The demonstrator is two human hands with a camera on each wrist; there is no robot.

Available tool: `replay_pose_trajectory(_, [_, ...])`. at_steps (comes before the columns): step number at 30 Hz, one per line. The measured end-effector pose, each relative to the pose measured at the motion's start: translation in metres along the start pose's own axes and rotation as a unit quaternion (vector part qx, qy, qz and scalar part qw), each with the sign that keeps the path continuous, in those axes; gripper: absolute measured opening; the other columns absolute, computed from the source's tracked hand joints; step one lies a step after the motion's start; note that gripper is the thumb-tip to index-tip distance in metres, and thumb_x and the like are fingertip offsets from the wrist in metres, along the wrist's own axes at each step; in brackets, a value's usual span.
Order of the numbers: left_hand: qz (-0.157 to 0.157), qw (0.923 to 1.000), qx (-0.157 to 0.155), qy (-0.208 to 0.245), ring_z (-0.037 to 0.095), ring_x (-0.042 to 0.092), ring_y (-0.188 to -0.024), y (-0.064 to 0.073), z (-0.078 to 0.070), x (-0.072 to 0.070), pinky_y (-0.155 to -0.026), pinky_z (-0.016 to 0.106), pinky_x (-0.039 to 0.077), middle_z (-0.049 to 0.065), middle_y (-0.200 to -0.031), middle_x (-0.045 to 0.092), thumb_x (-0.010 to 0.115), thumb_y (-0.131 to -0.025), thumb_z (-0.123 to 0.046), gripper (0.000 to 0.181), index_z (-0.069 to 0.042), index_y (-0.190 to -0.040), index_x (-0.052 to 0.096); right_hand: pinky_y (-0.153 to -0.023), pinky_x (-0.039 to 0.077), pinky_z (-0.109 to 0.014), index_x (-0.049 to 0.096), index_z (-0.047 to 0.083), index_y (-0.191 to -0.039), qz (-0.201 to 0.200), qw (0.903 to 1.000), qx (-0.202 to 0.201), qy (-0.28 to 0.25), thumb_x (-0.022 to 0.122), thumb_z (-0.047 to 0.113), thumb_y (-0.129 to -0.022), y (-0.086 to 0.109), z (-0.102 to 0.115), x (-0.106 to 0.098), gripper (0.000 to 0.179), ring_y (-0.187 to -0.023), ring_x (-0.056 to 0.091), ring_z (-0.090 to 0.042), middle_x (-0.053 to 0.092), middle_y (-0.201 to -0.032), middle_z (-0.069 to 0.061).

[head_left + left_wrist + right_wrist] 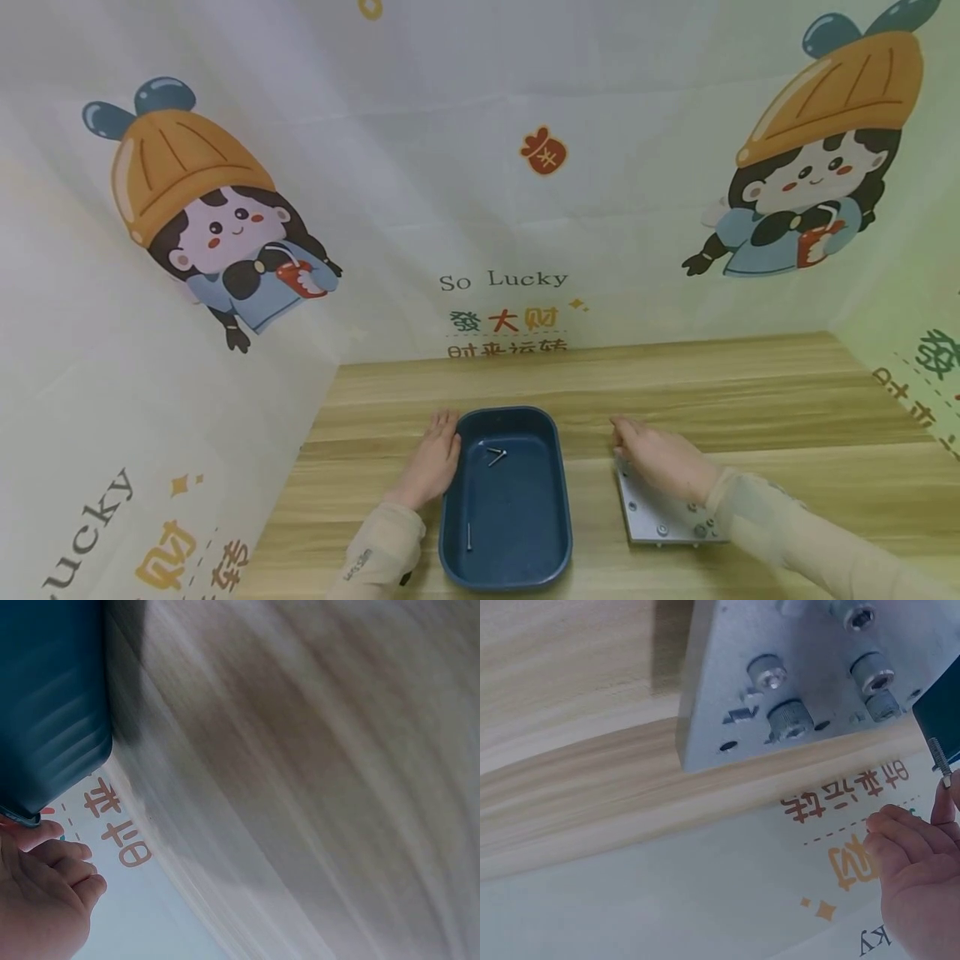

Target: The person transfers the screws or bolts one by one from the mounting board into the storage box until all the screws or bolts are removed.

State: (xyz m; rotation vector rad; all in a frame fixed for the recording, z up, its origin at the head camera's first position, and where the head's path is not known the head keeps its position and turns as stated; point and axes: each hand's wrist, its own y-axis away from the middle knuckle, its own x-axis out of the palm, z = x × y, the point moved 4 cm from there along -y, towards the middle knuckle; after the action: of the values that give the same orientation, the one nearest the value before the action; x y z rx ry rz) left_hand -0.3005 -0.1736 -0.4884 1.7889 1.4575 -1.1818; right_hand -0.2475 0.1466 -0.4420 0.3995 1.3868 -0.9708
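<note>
Patterned cloth (637, 208) backs the wood-grain table (675, 375). Right hand (663, 458) pinches a screw (940, 757); metal plate (647, 523) lies just wristward of those fingertips. Left hand (433, 467), fingers seemingly straight, touches the tray (517, 525) beside them. I judge screw handling in hand; next move calls for a steady pinch.

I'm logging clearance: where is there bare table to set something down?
Bare table lies between blue tray and metal plate, and behind both up to the backdrop. Crowded: the plate, below the right hand, and the tray's far left side, beside the left hand.

Tray (517, 517), metal plate (649, 512) on table (712, 379) (wood-grained)
</note>
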Motion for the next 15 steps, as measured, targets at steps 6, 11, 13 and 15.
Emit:
replay_pose_trajectory(6, [-0.001,1.0,0.005,-0.004,0.046,0.024,-0.146,-0.001,-0.001,0.0,-0.121,0.056,0.022,0.033,-0.154,0.03,0.035,-0.106,-0.012,0.048,0.012,-0.146,0.035,-0.078,0.06,-0.034,0.052,-0.006,-0.119,0.002,0.9999,-0.009,-0.005,0.059,0.005,-0.096,-0.007,0.002,-0.003,0.027,-0.087,0.067,-0.021,0.065,-0.099,-0.008])
replay_pose_trajectory(11, [-0.001,1.0,0.0,-0.005,0.046,0.024,-0.147,0.0,-0.001,-0.003,-0.12,0.057,0.022,0.033,-0.154,0.029,0.036,-0.106,-0.014,0.048,0.011,-0.147,0.034,-0.078,0.059,-0.032,0.053,-0.004,-0.119,0.002,0.9998,-0.018,-0.007,0.059,0.006,-0.097,-0.021,0.007,-0.003,0.026,-0.087,0.065,-0.018,0.065,-0.099,-0.005])
replay_pose_trajectory(13, [0.002,1.0,-0.002,-0.005,0.046,0.023,-0.147,0.0,-0.001,-0.003,-0.121,0.056,0.022,0.032,-0.155,0.029,0.036,-0.106,-0.014,0.049,0.01,-0.148,0.034,-0.074,0.058,-0.03,0.052,-0.005,-0.12,0.0,0.9997,-0.024,-0.002,0.06,0.006,-0.096,-0.026,0.01,-0.004,0.028,-0.084,0.065,-0.016,0.065,-0.097,-0.004])
replay_pose_trajectory(15, [0.004,1.0,-0.005,-0.005,0.045,0.023,-0.147,0.0,-0.001,-0.002,-0.121,0.056,0.022,0.032,-0.155,0.028,0.036,-0.106,-0.015,0.049,0.01,-0.148,0.034,-0.072,0.058,-0.029,0.053,-0.006,-0.12,-0.002,0.9994,-0.033,0.004,0.06,0.006,-0.096,-0.031,0.014,-0.004,0.028,-0.082,0.064,-0.015,0.065,-0.096,-0.004])
